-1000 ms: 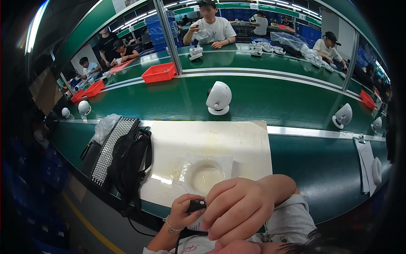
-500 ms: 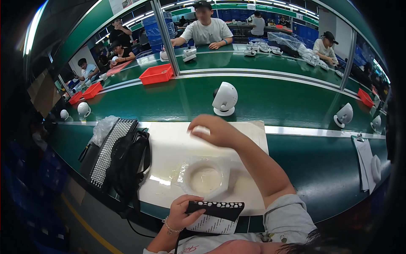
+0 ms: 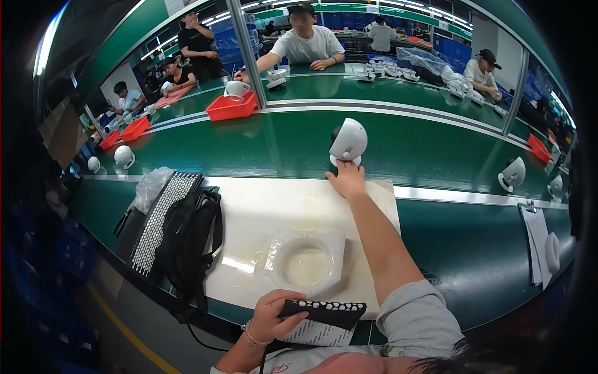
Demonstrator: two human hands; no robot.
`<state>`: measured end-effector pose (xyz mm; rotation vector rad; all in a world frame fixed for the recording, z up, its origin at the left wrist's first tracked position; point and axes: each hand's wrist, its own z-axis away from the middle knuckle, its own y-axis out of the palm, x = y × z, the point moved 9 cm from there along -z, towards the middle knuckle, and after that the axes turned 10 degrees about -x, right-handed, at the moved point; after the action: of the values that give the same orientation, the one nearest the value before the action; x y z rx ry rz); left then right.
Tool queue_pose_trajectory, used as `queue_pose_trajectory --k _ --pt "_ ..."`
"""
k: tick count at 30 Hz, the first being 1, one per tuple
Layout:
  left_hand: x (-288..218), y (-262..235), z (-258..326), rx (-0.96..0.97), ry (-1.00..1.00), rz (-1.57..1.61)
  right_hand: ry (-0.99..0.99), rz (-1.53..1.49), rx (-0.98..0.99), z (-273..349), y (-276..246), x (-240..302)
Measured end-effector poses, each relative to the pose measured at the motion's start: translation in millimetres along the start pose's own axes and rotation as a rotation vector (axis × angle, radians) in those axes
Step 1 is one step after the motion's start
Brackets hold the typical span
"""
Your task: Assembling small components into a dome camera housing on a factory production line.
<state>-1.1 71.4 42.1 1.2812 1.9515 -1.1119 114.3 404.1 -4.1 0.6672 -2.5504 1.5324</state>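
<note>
My right hand (image 3: 348, 180) reaches out to a white rounded camera-like device (image 3: 351, 139) with a dark front, standing on the green belt. Its fingers lie on the device's round base and appear to grip it. Near the table's front edge, my left hand (image 3: 278, 316) is closed on a folded black sheet of white round pads (image 3: 324, 313), whose printed pale underside hangs below. Between the hands, a white foam holder (image 3: 337, 265) with a round hollow rests on the cream board (image 3: 243, 212).
A black bag (image 3: 187, 240) and a long black dotted sheet (image 3: 152, 227) lie left of the board. Clear plastic (image 3: 152, 187) sits behind them. A clipboard (image 3: 534, 243) lies far right. Co-workers sit across the belt, beside a red bin (image 3: 230, 107).
My right hand has moved from above the board out to the device's base. The device stands farther right. Across the belt, a co-worker's hand has brought a white part to the red bin.
</note>
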Motion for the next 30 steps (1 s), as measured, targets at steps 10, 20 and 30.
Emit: queue_pose_trajectory --k 10,20,30 --pt "-2.4 -1.4 5.8 -0.045 0.028 0.024 -0.320 -0.350 -0.675 41.4 -97.7 5.0" --pt "-6.6 -8.0 9.5 -0.082 0.107 0.023 0.090 -1.345 0.129 118.9 -195.5 83.7" --pt "-6.6 -22.3 19.3 -0.161 -0.055 0.166 -0.420 -0.684 -0.082 143.5 -219.5 104.1"
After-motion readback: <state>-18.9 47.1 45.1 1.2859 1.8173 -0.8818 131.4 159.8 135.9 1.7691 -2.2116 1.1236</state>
